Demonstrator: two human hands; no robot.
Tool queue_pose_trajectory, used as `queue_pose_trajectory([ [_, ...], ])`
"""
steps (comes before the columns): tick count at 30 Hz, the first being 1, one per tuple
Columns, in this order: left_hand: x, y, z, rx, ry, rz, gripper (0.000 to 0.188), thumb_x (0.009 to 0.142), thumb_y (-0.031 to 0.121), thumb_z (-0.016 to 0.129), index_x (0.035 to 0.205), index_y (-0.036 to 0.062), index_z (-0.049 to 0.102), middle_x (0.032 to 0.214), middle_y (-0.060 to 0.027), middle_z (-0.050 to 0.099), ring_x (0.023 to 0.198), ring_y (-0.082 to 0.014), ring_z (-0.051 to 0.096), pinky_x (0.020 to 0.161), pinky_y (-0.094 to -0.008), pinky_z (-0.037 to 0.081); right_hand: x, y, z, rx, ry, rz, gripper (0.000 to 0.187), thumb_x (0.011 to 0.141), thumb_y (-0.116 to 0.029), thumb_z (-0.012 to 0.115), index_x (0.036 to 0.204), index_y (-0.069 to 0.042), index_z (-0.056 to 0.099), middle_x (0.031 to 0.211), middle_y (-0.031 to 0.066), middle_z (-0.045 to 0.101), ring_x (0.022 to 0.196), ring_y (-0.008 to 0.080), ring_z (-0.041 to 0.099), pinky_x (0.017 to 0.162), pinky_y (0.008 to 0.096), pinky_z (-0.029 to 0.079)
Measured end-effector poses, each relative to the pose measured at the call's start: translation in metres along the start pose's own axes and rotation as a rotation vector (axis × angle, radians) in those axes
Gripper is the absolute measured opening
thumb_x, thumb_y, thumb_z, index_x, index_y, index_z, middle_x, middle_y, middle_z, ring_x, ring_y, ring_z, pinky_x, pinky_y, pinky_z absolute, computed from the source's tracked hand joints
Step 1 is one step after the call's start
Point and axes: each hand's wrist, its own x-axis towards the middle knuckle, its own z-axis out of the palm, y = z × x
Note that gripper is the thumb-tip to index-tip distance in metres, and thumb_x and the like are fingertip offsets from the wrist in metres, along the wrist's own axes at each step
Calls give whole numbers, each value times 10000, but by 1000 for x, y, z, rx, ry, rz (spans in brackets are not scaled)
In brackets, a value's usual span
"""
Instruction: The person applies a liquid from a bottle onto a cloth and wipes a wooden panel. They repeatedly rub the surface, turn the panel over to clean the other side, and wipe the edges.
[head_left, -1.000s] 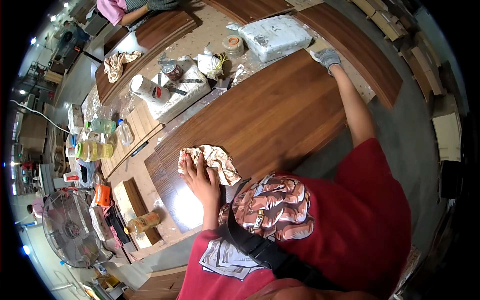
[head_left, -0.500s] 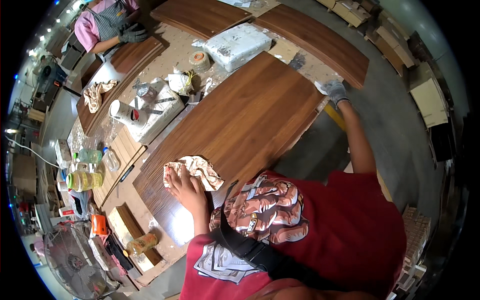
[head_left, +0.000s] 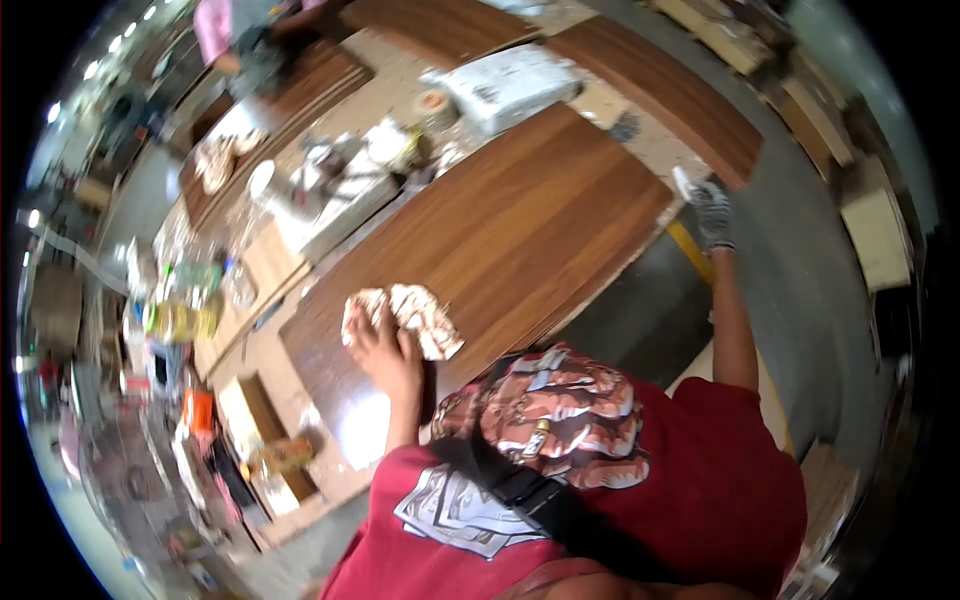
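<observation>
A long brown wood-grain panel (head_left: 500, 220) lies slantwise across the worktable. On its near left part is a crumpled cream and reddish-brown cloth (head_left: 428, 322). My bare left hand (head_left: 388, 355) bears down on the cloth, fingers over it, and holds it against the panel. My right hand (head_left: 712, 212), in a grey knit glove, is just off the panel's far right corner. A small white piece (head_left: 683, 184) sticks out from its fingers; whether it is paper, cloth or a pad I cannot make out.
A white-wrapped block (head_left: 505, 88), a tape roll (head_left: 435, 108) and a white cup (head_left: 272, 188) stand beyond the panel. Bottles (head_left: 180, 320) stand at the left, above a fan (head_left: 130, 480). More panels (head_left: 660, 90) lie at the back. A gloved co-worker's hand (head_left: 260, 62) is far left.
My right hand has drawn back to the right, off the panel's corner, with the white piece. My left hand stays on the cloth. The whole view has shifted and blurred.
</observation>
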Motion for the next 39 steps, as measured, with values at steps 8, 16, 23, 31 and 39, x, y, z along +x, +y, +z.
queue_pose_trajectory([
  [8, -10, 1, -11, -191, -49, -64, 578, 877, 275, 668, 1430, 153, 552, 1555, -99, 414, 1502, -327, 239, 1215, -588, -16, -71, -289, 86, 645, -546, -107, 383, 979, -209, 658, 1314, -25, 628, 1314, 111, 650, 1211, 209, 601, 1069, 349, 460],
  [16, -20, -18, -61, -406, 39, 2, 903, 716, 149, 823, 1515, 92, 405, 1525, -129, 455, 1383, -360, 418, 1188, -487, 245, -160, -449, 179, 513, -875, -1126, 366, 771, -320, 788, 1111, -196, 731, 1149, 40, 664, 1180, 259, 583, 1206, 532, 239],
  [23, -51, -65, -86, -329, 209, -104, 517, 731, 156, 869, 1191, 45, 661, 1124, -126, 669, 1107, -277, 591, 989, -391, 447, -175, -506, 194, 569, -1017, -1149, 527, 817, -435, 733, 1255, -153, 654, 1278, 118, 621, 1270, 330, 524, 1133, 503, 322],
  [31, -92, -208, -80, -803, 535, -744, 380, 961, 237, 710, 1161, -72, 616, 981, -74, 659, 855, -142, 585, 810, -270, 483, -226, -466, 205, 232, -1073, -1136, 616, 889, -526, 624, 1442, -269, 537, 1580, 239, 303, 1465, 433, 271, 1210, 549, 187],
  [39, -91, -273, -52, -583, 238, -905, 347, 1040, 244, 562, 1213, -54, 603, 907, -31, 612, 773, -126, 529, 716, -270, 457, -218, -532, 273, 161, -881, -1239, 563, 957, -441, 550, 1458, -193, 487, 1580, 187, 343, 1482, 368, 259, 1227, 480, 180],
])
